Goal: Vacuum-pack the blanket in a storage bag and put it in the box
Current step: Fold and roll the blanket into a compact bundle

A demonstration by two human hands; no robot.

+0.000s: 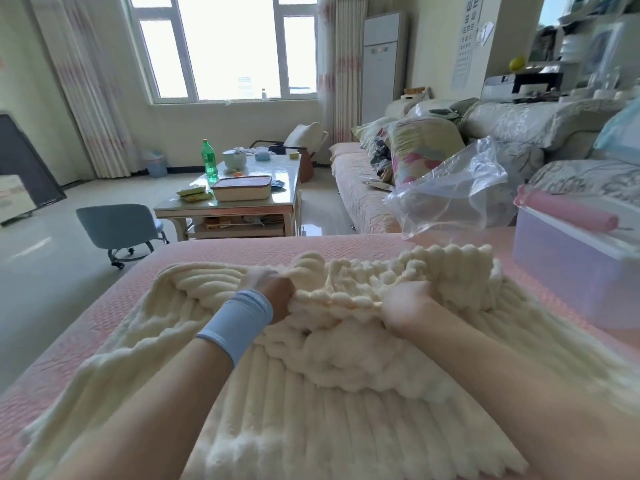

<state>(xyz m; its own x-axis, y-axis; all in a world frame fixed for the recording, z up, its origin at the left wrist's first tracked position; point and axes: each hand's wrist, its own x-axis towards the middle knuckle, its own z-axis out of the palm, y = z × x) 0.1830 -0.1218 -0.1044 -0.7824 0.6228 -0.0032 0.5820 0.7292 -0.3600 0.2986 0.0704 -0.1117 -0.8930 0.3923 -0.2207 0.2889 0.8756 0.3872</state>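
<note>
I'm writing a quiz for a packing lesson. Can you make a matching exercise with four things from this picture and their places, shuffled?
Things:
1 blanket
2 storage bag
3 pink cylinder
4 green bottle

Places:
A on the coffee table
B on the lid of the box
C gripped by the left hand and right hand
D lying beyond the blanket

Pairs: 1-C, 2-D, 3-B, 4-A

Blanket (311, 393) on the padded surface (242, 251), bag and box to its right.
The blanket lies before the person; the left hand (273, 292) and right hand (407, 303) grip its bunched fold side by side. The storage bag (453, 192) stands behind the blanket's right end, the box (571, 265) right of both, a pump (568, 211) lying on its lid. Beyond stand a coffee table (228, 206), a stool (117, 226) to its left and a sofa (360, 195) to its right.
</note>
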